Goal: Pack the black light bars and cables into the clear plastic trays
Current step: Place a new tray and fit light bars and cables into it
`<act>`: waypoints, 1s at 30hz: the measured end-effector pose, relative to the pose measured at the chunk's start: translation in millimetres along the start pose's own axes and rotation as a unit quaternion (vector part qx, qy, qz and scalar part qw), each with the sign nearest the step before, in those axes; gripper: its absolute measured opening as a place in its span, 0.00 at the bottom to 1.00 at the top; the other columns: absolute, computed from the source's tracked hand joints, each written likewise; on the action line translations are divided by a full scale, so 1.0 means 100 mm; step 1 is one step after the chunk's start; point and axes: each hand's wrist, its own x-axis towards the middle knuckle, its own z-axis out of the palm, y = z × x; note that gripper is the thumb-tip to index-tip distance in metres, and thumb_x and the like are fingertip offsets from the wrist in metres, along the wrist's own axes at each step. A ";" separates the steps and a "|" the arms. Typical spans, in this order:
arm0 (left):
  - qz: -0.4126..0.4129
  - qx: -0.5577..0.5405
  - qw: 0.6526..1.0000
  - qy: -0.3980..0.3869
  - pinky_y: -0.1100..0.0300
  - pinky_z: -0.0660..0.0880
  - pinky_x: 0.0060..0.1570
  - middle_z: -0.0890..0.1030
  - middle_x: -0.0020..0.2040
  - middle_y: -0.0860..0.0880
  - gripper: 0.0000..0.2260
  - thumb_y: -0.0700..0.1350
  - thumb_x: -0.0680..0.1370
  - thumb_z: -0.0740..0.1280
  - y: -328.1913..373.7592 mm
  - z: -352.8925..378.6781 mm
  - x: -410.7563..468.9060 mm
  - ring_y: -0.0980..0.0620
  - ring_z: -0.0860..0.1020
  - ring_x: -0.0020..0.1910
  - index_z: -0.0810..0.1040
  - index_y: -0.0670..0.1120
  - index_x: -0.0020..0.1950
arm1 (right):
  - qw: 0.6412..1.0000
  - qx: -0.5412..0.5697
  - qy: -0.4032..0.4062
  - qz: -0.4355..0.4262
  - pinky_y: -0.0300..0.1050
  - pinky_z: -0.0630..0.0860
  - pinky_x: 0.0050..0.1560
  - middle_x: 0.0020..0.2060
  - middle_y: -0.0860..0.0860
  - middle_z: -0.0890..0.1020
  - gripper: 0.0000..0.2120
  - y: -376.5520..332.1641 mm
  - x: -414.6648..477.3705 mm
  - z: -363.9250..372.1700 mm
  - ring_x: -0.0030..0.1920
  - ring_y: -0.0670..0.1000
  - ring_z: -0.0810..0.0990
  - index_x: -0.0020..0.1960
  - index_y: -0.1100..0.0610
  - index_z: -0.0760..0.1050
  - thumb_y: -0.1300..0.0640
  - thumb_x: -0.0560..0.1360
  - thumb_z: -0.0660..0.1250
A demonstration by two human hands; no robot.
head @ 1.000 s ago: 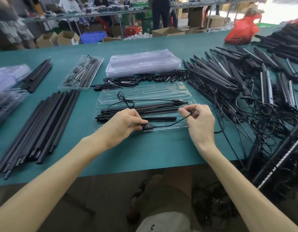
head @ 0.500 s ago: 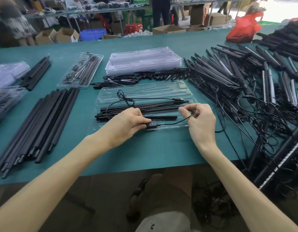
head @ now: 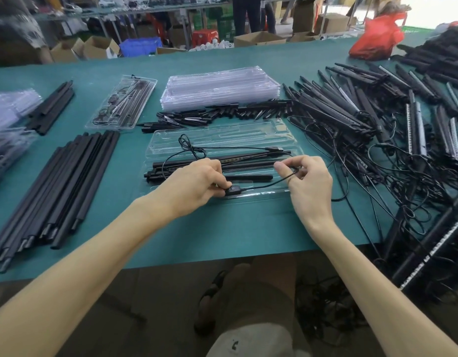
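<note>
Along the near edge of the open clear plastic tray (head: 222,136), the cable (head: 266,185) runs left to right between the two hands, parallel to the black light bars (head: 248,163) that lie lengthwise in the tray's middle slots. Curled downward, the left hand (head: 194,184) pinches the inline switch (head: 233,190) between thumb and fingers, right over the tray's front channel. A little farther along and slightly higher, the right hand (head: 310,181) pinches the cable clear of the plastic, so the stretch between them hangs in a shallow curve. Past that hand the cable trails off the tray toward the tangled pile of bars (head: 351,112) on the green table (head: 222,228). The coming move looks like pressing switch and cable down into the front channel, with the left hand nearer to it and the loose tail on the right likely needing gathering.
</note>
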 end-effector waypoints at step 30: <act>-0.100 -0.009 0.992 0.080 0.50 0.73 0.60 0.78 0.47 0.50 0.04 0.42 0.79 0.70 -0.23 -0.01 0.21 0.50 0.75 0.52 0.84 0.48 0.52 | 0.991 0.126 0.034 0.000 0.56 0.79 0.51 0.42 0.53 0.83 0.14 -0.05 -0.04 -0.02 0.44 0.56 0.82 0.42 0.50 0.79 0.40 0.73 0.74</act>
